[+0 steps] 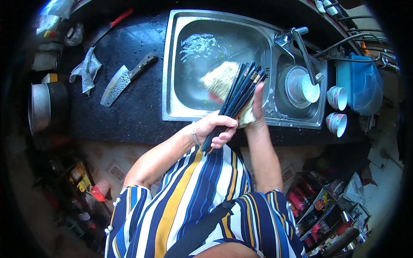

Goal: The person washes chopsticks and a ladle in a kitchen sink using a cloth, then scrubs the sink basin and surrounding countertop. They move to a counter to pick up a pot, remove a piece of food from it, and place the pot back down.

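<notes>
A thick bundle of dark chopsticks (243, 94) with patterned upper ends slants across the near edge of the sink (168, 77). My left hand (215, 128) is closed around its lower part. A pale yellowish cloth (220, 81) lies behind and around the upper part of the bundle. My right hand (257, 107) holds this cloth against the far side of the chopsticks. Its thumb points up along the right side, while most of its fingers are hidden. Some water with white glare and small green bits sits in the large basin beyond.
Bowls (311, 89) and plates (292, 86) are stacked in the small basin under the faucet (305, 56). Two bowls (336, 98) stand right of it, beside a blue plastic container (363, 86). Leftward lie a cleaver (116, 88), a red-handled knife (121, 17), a rag (87, 69) and a pot (41, 107).
</notes>
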The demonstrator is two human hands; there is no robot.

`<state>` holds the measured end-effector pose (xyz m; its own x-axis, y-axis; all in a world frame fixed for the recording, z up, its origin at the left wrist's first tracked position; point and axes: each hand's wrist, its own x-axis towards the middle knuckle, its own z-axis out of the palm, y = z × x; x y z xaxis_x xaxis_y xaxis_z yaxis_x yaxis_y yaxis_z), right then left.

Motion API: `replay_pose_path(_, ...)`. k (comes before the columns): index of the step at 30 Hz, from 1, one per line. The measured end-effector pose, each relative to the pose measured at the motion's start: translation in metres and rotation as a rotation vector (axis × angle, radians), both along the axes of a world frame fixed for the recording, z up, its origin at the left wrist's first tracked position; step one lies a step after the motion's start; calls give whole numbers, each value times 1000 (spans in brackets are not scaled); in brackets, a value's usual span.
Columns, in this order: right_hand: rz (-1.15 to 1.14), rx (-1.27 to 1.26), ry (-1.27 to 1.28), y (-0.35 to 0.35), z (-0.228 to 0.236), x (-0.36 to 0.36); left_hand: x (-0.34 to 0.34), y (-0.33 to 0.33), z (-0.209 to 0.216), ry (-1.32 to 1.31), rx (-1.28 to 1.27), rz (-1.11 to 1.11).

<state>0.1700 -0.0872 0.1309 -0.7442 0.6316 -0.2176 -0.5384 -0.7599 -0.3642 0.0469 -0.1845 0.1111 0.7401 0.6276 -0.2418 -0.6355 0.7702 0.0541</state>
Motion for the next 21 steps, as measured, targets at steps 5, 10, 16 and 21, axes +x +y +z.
replay_pose_path(5,-183,-8,-94,-8,-25,7,6,1,-15,99,-46,-107)
replay_pose_path(10,-461,77,-658,-13,-36,-1,15,18,-19,1566,595,24)
replay_pose_path(16,-338,-90,-707,29,-45,24,24,15,-4,1022,345,-35)
replay_pose_path(21,-512,-43,-409,83,-55,83,25,17,14,662,82,-77)
